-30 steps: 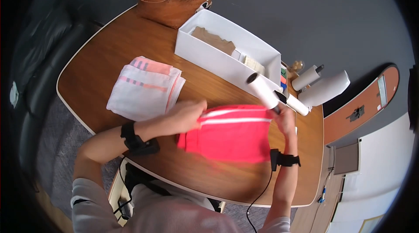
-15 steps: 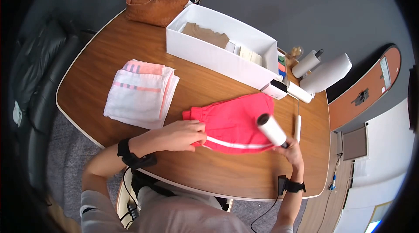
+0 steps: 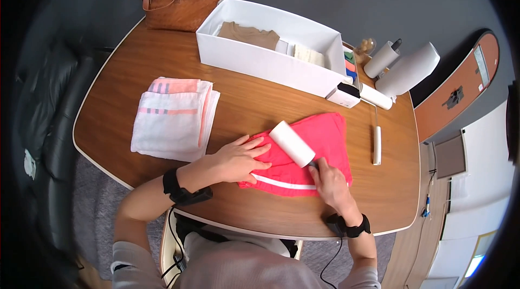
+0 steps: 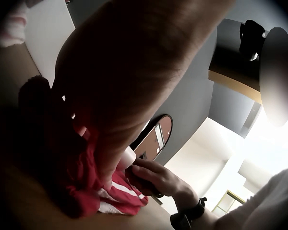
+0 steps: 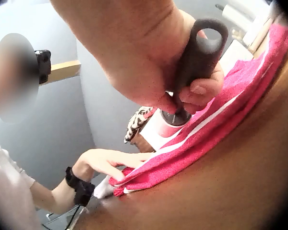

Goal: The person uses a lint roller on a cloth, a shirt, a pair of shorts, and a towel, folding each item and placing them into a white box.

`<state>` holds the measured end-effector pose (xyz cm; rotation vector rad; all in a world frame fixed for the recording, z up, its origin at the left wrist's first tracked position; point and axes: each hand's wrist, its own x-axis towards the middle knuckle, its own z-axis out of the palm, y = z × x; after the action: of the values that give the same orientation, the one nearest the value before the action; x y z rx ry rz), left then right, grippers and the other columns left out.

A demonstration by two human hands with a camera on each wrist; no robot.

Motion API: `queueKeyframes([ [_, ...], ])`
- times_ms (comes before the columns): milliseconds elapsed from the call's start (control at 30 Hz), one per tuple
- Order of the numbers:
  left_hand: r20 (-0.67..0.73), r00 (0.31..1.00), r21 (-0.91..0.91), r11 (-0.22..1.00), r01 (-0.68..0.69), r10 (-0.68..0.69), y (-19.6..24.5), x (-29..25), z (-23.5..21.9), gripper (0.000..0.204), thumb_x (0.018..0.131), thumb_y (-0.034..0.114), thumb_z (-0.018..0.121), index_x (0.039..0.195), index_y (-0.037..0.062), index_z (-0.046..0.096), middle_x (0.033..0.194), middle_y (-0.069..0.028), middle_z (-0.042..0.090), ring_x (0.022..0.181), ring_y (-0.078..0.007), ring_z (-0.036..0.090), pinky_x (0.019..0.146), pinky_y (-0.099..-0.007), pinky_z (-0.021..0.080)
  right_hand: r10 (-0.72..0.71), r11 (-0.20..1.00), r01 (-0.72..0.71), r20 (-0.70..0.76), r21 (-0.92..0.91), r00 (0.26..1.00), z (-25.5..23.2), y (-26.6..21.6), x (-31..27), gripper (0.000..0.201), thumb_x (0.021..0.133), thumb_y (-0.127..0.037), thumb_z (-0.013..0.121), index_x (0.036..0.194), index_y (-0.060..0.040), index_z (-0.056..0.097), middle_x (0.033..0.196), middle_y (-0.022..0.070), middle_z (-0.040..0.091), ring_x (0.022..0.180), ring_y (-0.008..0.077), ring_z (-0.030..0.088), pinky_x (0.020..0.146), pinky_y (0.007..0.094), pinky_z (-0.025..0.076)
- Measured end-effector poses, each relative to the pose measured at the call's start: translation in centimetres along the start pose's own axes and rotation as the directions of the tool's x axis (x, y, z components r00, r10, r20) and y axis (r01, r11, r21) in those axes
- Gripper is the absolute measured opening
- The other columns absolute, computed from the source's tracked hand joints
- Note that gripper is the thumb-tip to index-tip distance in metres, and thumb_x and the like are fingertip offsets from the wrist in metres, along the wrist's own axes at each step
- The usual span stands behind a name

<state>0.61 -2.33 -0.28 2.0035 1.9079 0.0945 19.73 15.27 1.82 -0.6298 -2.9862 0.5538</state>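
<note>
Red shorts (image 3: 327, 135) with a white side stripe lie folded flat on the wooden table in front of me. My left hand (image 3: 238, 160) rests on their waistband end, fingers spread over the cloth. In my right hand (image 3: 331, 183) is a lint roller (image 3: 292, 144), its white cylinder lying over the middle of the shorts and pointing up and left. The right wrist view shows fingers curled round its black handle (image 5: 197, 62), which has a hole at the end. The left wrist view is dark, with the shorts (image 4: 86, 191) bunched below the hand.
A folded white and pink cloth (image 3: 168, 126) lies to the left. Behind stands a long white box (image 3: 260, 61) with folded clothes in it. A brown bag (image 3: 184, 10) is at the far left corner. Another white-handled roller (image 3: 377, 145) and white rolls (image 3: 382, 59) are at the right.
The shorts were lifted and turned, and now lie flat with the stripe nearer me. My left hand went from gripping them to lying spread on top. The lint roller came left onto the cloth.
</note>
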Motion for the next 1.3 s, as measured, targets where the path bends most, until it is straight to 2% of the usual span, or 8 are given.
queueKeyframes([
  [100, -0.036, 0.999, -0.004, 1.000, 0.016, -0.016, 0.1, -0.5, 0.6, 0.053, 0.074, 0.043, 0.059, 0.122, 0.0223, 0.049, 0.140, -0.0093, 0.026, 0.132, -0.0277, 0.018, 0.107, -0.0446, 0.016, 0.016, 0.993, -0.004, 0.105, -0.117, 0.994, 1.3, -0.8, -0.4, 0.025, 0.087, -0.022, 0.047, 0.089, 0.0035, 0.048, 0.055, 0.0226, 0.053, 0.053, 0.0387, 0.055, 0.050, 0.0458, 0.044],
  [233, -0.034, 0.999, -0.030, 1.000, -0.001, 0.000, -0.1, -0.5, 0.7, 0.053, 0.075, 0.042, 0.059, 0.123, 0.0221, 0.049, 0.141, -0.0091, 0.025, 0.132, -0.0274, 0.016, 0.107, -0.0441, 0.015, -0.051, 0.889, -0.002, -0.105, -0.458, 0.993, 2.6, 1.4, 0.4, 0.024, 0.087, -0.023, 0.043, 0.090, 0.0002, 0.048, 0.056, 0.0177, 0.058, 0.051, 0.0328, 0.059, 0.046, 0.0414, 0.048],
  [333, -0.038, 0.999, -0.053, 0.998, -0.016, 0.014, -0.3, -0.6, 0.6, 0.053, 0.075, 0.042, 0.059, 0.123, 0.0212, 0.049, 0.141, -0.0095, 0.024, 0.132, -0.0276, 0.016, 0.107, -0.0438, 0.015, 0.267, 0.853, -0.279, -0.089, -0.441, 0.959, 1.7, 3.2, 2.4, 0.025, 0.088, -0.021, 0.038, 0.094, 0.0021, 0.045, 0.061, 0.0188, 0.059, 0.058, 0.0332, 0.061, 0.052, 0.0421, 0.049],
  [633, -0.063, 0.998, -0.052, 0.998, -0.031, 0.028, -0.3, -0.7, 0.6, 0.054, 0.074, 0.042, 0.059, 0.123, 0.0200, 0.049, 0.140, -0.0100, 0.027, 0.131, -0.0282, 0.018, 0.106, -0.0439, 0.017, 0.386, 0.788, -0.459, -0.251, -0.410, 0.888, -0.5, 12.3, 3.1, 0.027, 0.089, -0.023, 0.036, 0.092, 0.0030, 0.043, 0.068, 0.0227, 0.060, 0.065, 0.0383, 0.060, 0.058, 0.0466, 0.048],
  [800, -0.044, 0.999, -0.052, 0.998, 0.029, -0.031, -0.3, -0.8, 0.6, 0.057, 0.073, 0.045, 0.059, 0.124, 0.0214, 0.048, 0.140, -0.0094, 0.027, 0.132, -0.0272, 0.018, 0.106, -0.0431, 0.018, 0.387, 0.828, -0.488, -0.348, -0.276, 0.854, -1.6, 12.1, 1.2, 0.029, 0.091, -0.027, 0.037, 0.090, 0.0010, 0.044, 0.069, 0.0251, 0.058, 0.067, 0.0437, 0.057, 0.057, 0.0489, 0.046],
  [933, 0.004, 0.997, -0.071, 0.995, 0.075, -0.075, -0.6, -0.1, -0.3, 0.061, 0.071, 0.047, 0.061, 0.125, 0.0234, 0.047, 0.141, -0.0087, 0.025, 0.132, -0.0261, 0.018, 0.106, -0.0427, 0.019, 0.267, 0.953, -0.288, -0.190, -0.094, 0.945, -0.9, 5.4, -1.5, 0.024, 0.089, -0.024, 0.044, 0.088, -0.0004, 0.048, 0.054, 0.0213, 0.054, 0.051, 0.0400, 0.055, 0.044, 0.0468, 0.042],
  [1067, 0.034, 0.993, -0.078, 0.991, 0.112, -0.109, -1.0, 1.3, -0.9, 0.064, 0.069, 0.048, 0.062, 0.126, 0.0243, 0.045, 0.142, -0.0088, 0.024, 0.133, -0.0255, 0.016, 0.106, -0.0420, 0.018, -0.017, 0.983, 0.017, -0.001, -0.183, 1.000, 1.1, -0.4, -2.3, 0.026, 0.087, -0.023, 0.046, 0.090, 0.0024, 0.049, 0.050, 0.0192, 0.052, 0.047, 0.0341, 0.056, 0.042, 0.0451, 0.042],
  [1300, 0.015, 0.993, -0.078, 0.990, 0.117, -0.116, -1.1, 1.5, -0.4, 0.064, 0.070, 0.049, 0.061, 0.126, 0.0242, 0.045, 0.142, -0.0088, 0.023, 0.133, -0.0248, 0.014, 0.107, -0.0413, 0.018, 0.149, 0.951, -0.137, 0.022, -0.277, 0.989, 1.2, 1.4, -0.4, 0.032, 0.088, -0.025, 0.043, 0.092, 0.0066, 0.050, 0.059, 0.0236, 0.056, 0.057, 0.0380, 0.058, 0.053, 0.0457, 0.047],
])
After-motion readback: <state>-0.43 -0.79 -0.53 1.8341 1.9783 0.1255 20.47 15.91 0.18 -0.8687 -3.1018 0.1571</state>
